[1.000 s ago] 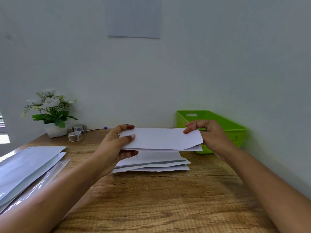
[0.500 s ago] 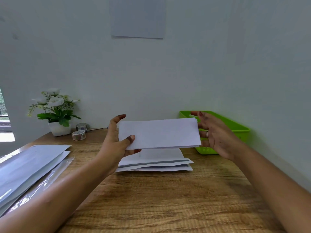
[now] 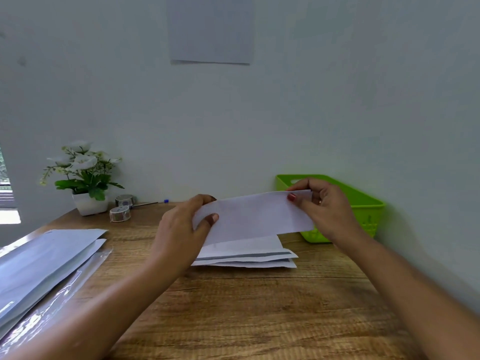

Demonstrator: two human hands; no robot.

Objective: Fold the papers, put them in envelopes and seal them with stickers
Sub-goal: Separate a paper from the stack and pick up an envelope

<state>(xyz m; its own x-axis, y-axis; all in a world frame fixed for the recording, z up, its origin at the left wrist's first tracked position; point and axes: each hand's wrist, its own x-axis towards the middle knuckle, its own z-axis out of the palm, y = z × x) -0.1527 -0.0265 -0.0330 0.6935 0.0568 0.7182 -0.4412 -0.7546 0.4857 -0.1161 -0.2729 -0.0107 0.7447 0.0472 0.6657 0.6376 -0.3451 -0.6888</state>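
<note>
Gripping the folded paper (image 3: 255, 216) at its two ends, the left hand (image 3: 179, 229) pinches thumb-over-front while the right hand (image 3: 322, 207) pinches the top corner. It hangs lifted above the envelopes (image 3: 246, 255) lying just below both hands; a green basket (image 3: 363, 206) sits behind the right hand.

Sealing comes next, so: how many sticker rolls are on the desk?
2. The nearer roll stands right of the plant pot; the farther roll sits just behind it. Others could be hidden behind the held paper.
</note>
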